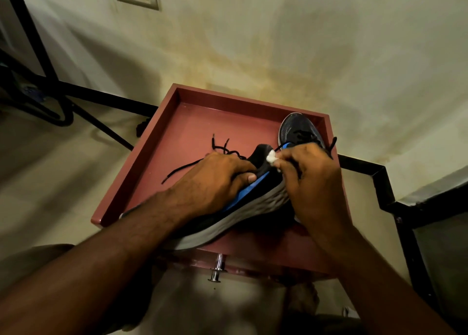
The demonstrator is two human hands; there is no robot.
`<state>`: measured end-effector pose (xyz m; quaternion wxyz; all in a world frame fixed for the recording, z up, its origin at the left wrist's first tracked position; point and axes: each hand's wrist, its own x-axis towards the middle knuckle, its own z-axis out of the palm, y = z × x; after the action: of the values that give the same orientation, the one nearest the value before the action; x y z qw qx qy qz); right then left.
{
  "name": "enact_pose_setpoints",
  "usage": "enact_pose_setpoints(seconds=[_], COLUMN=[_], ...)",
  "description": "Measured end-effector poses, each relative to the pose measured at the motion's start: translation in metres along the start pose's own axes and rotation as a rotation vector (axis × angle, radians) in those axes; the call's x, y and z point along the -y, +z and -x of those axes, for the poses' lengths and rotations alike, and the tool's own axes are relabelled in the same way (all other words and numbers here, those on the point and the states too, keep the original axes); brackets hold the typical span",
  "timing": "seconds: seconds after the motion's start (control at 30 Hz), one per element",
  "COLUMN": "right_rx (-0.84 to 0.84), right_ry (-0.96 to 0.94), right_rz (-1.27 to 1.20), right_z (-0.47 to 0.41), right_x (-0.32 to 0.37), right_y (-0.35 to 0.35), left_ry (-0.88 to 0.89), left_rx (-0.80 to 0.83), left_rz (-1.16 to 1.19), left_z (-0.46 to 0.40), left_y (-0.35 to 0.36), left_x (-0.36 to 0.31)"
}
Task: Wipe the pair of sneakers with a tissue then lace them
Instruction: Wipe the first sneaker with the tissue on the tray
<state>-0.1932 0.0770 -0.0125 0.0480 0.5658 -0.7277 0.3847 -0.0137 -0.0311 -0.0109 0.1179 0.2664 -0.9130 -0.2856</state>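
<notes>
A person wipes a sneaker over a red drawer, the second shoe waiting beside it.

The left hand (pixel 217 180) clamps the tilted sneaker (pixel 243 208) at its collar; the right hand (pixel 311 180) pinches a small tissue (pixel 271 157) against the heel. Overhanging the drawer (pixel 162 142) front, the shoe could slip off if the grip eases, and the wad may shred. Counted: two sneakers, the other (pixel 298 129) at the back corner, and one tissue.

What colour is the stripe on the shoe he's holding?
Bright blue, on the shoe above its grey sole; clearest in the head view.
</notes>
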Motion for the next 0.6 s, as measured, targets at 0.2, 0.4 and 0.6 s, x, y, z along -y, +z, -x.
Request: enact_pose_setpoints(seconds=[0.2,0.4,0.6], right_rx=[0.095,0.158,0.149], right_ry=[0.056,0.063,0.093], right_rz=[0.138,0.159,0.099], right_z=[0.001,0.007,0.007], right_x=[-0.007,-0.006,-0.003], right_y=[0.001,-0.011,-0.012], left_ry=[-0.035,-0.014,0.011], left_rx=[0.086,0.103,0.093], left_rz=[-0.06,-0.096,-0.123], left_z=[0.014,0.017,0.018], left_y=[0.016,0.016,0.013], left_x=[-0.016,-0.017,-0.013])
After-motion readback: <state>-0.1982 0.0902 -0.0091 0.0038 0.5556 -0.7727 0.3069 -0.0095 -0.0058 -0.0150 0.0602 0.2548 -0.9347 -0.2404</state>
